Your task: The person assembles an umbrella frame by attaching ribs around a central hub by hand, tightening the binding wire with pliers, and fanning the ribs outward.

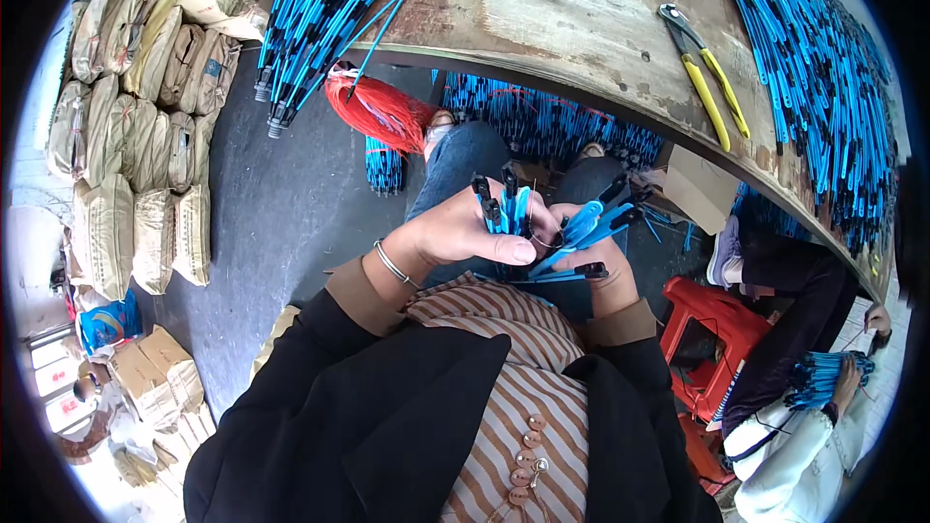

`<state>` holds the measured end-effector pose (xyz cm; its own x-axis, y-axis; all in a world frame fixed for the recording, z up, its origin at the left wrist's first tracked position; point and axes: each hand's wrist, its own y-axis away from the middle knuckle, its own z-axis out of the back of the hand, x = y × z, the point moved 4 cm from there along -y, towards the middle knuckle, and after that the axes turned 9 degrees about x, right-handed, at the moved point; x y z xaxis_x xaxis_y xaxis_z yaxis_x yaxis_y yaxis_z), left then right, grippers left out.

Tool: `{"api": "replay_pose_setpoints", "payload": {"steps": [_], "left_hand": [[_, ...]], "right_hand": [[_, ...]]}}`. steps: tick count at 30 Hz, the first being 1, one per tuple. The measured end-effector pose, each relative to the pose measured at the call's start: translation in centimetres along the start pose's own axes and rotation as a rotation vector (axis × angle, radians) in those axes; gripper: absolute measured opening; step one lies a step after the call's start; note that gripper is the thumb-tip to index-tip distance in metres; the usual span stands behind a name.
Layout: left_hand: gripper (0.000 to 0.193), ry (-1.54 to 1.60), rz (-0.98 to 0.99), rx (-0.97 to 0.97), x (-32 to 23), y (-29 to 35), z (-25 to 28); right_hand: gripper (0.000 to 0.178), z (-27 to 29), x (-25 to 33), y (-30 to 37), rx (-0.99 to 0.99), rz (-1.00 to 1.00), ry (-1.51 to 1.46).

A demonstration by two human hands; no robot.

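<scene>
Above my lap, my left hand (463, 232) is closed around a bunch of blue plastic strips (518, 211) with black ends, its thumb pointing inward. My right hand (603, 266) grips more strips of the same kind (581, 224), fanned out toward the right. The two hands nearly meet, and a thin wire or tie appears to loop between them. The right fingers are partly hidden behind the strips.
Ahead is a worn wooden table (581, 10) bearing yellow-handled pliers (704, 102) and heaps of blue strips (823, 87). Red ties (373, 111) hang at its edge. Stacked sacks (105, 232) stand left. At right, a co-worker's hand (851, 383) holds blue strips near a red stool (693, 305).
</scene>
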<state>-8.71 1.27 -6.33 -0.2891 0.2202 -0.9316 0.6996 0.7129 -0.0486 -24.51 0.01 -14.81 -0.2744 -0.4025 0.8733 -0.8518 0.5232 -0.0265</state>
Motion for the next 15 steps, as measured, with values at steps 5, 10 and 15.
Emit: {"api": "replay_pose_setpoints", "payload": {"steps": [5,10,15], "left_hand": [[0.031,0.069,0.007,-0.025,1.0,0.4,0.3],[0.026,0.203,0.033,-0.331,1.4,0.2,0.8],[0.024,0.143,0.043,-0.320,0.5,0.2,0.1]], "right_hand": [[0.032,-1.8,1.8,-0.6,0.017,-0.057,-0.068],[0.030,-2.5,1.6,-0.7,-0.438,-0.042,-0.041],[0.030,-2.3,1.8,0.1,-0.504,0.025,0.107]]}}
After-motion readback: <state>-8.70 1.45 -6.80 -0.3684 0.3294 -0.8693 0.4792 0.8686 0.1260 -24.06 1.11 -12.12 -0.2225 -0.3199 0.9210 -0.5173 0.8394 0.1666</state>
